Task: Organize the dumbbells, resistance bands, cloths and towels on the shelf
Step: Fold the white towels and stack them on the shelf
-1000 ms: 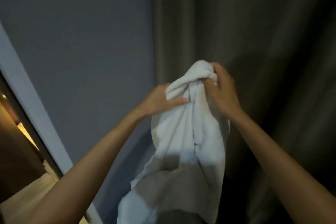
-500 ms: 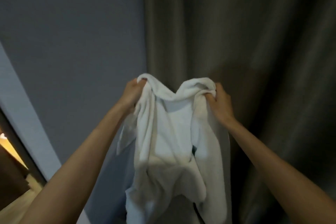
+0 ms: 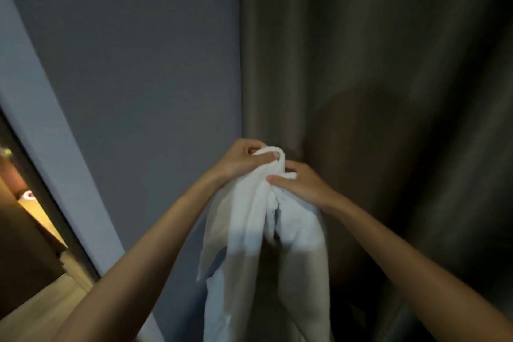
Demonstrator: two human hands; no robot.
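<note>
One white towel [image 3: 263, 244] hung in the air in front of the person, gathered at its top between two hands and falling in loose folds out of the bottom of the view. The left hand [image 3: 244, 159] had its fingers curled round the bunched upper edge, and the right hand [image 3: 299, 186], touching the cloth just below and beside it, pinched a fold between thumb and fingers. Both hands gripped the same towel, close together. The main risk looked to be the fold going crooked. With both grips crowded onto one bunched spot, the corners were not squared, and the long hanging part could twist or double unevenly. A loose flap on the left side of the towel hung free and could slip out of any fold made from here. The lower end could not be seen, so it may have been dragging on the floor [image 3: 33, 311] and picking up dirt. The towel also hung just in front of a dark curtain [image 3: 374, 91], near enough that a swing might brush or catch it. The dim light would make edges hard to match. By count there was one towel, two hands, one curtain, one grey wall [image 3: 138, 64] and one doorway [image 3: 30, 203] at the left. No dumbbells, resistance bands, other cloths or shelf were in view.
</note>
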